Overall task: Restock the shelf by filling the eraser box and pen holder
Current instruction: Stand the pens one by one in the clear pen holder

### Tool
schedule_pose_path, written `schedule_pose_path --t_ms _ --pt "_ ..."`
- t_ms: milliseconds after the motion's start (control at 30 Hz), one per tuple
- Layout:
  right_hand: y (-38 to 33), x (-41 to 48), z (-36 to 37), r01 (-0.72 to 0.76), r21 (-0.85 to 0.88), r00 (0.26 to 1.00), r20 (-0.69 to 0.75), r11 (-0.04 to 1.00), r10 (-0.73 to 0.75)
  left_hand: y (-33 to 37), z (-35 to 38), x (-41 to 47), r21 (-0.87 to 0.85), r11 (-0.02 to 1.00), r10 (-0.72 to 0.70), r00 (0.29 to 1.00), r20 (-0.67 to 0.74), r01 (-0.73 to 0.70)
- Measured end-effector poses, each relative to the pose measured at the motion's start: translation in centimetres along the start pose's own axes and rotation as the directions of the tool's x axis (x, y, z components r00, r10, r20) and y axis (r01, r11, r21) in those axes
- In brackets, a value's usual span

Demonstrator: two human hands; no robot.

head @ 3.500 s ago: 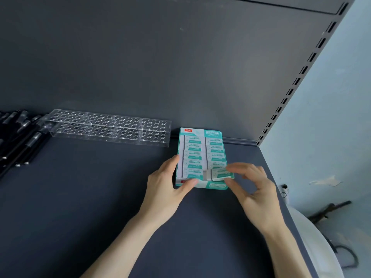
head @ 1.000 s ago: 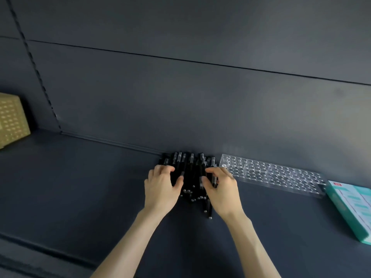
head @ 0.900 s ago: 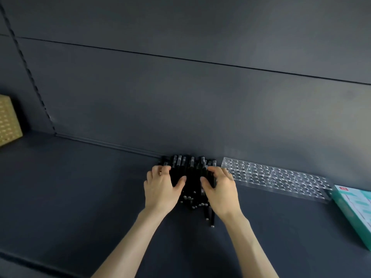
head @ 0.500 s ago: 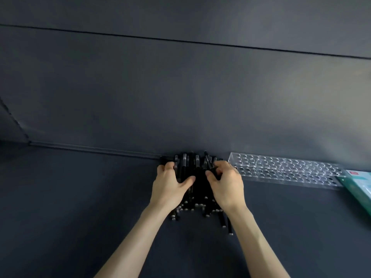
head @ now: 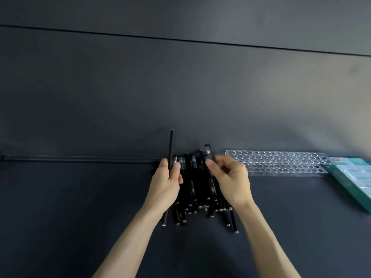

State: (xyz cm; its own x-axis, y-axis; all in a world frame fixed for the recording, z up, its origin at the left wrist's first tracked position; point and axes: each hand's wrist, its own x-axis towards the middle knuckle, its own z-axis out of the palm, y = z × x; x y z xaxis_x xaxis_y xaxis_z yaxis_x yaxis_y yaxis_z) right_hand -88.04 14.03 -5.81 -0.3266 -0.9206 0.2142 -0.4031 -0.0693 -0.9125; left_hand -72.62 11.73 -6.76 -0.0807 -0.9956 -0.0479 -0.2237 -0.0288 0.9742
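A pile of black pens (head: 193, 189) lies on the dark shelf against the back panel. My left hand (head: 165, 184) grips one black pen (head: 171, 145) that stands upright above the pile. My right hand (head: 230, 181) pinches another pen (head: 208, 153) by its clear cap end, lifted off the pile's right side. The clear pen holder (head: 281, 164), with rows of round holes, lies to the right of the pile, with no pens in it. The teal eraser box (head: 355, 177) sits at the far right, partly cut off by the frame.
The dark shelf board (head: 70, 207) stretches left and toward me. The dark back panel (head: 180, 87) rises just behind the pens, with a rail (head: 76, 158) along its foot.
I turned from the eraser box to the pen pile. Both hands lay flat on the pens a moment ago; now each has lifted one pen, the left one raised upright.
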Motion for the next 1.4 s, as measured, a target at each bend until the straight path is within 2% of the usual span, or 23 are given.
schedule_pose_path --t_ms 100,233,367,467,633,733,833,967,1200,1300,1400 --pt "-0.6 -0.2 -1.3 0.017 0.191 0.998 0.053 0.981 -0.028 1.8 0.7 -1.3 -0.221 0.975 -0.005 0.995 0.103 0.028" --pt "-1.2 -0.5 -3.9 0.008 0.383 0.997 0.071 0.924 -0.038 3.1 2.7 -2.8 -0.325 0.946 0.064 0.981 0.181 -0.002" --pt "-0.2 -0.5 -7.0 0.028 0.375 0.999 0.032 0.926 -0.044 3.8 5.6 -3.9 -0.308 0.951 0.074 0.984 0.163 -0.02" --pt "0.6 -0.5 -9.9 0.058 0.371 0.998 -0.008 0.927 -0.059 4.1 8.6 -4.6 -0.342 0.937 -0.006 0.986 0.166 0.063" --pt "1.8 0.2 -13.3 0.087 0.406 0.996 -0.037 0.91 -0.078 4.0 12.5 -6.2 -0.175 0.984 0.015 0.983 0.184 0.018" --pt "2.5 0.5 -14.3 0.09 0.422 0.994 0.015 0.902 -0.107 3.9 13.5 -6.4 -0.15 0.989 0.012 0.986 0.169 0.013" --pt "2.8 1.1 -14.9 0.101 0.437 0.984 0.086 0.894 -0.153 3.9 14.1 -6.1 -0.196 0.981 0.014 0.993 0.114 0.009" --pt "2.3 3.1 -15.1 0.215 0.374 0.974 -0.022 0.902 -0.224 4.6 14.5 -5.1 -0.345 0.938 0.061 0.997 0.039 -0.044" --pt "1.7 6.9 -13.0 0.366 0.156 0.929 -0.121 0.917 -0.35 4.6 13.7 -2.9 -0.309 0.926 0.213 0.976 -0.051 -0.218" --pt "2.1 8.4 -11.6 0.401 0.103 0.911 -0.151 0.91 -0.384 4.2 13.5 -2.7 -0.392 0.899 0.192 0.98 -0.054 -0.197" --pt "2.3 9.4 -10.5 0.422 0.046 0.902 -0.117 0.905 -0.415 3.3 13.8 -2.5 -0.475 0.87 0.118 0.991 -0.066 -0.135"
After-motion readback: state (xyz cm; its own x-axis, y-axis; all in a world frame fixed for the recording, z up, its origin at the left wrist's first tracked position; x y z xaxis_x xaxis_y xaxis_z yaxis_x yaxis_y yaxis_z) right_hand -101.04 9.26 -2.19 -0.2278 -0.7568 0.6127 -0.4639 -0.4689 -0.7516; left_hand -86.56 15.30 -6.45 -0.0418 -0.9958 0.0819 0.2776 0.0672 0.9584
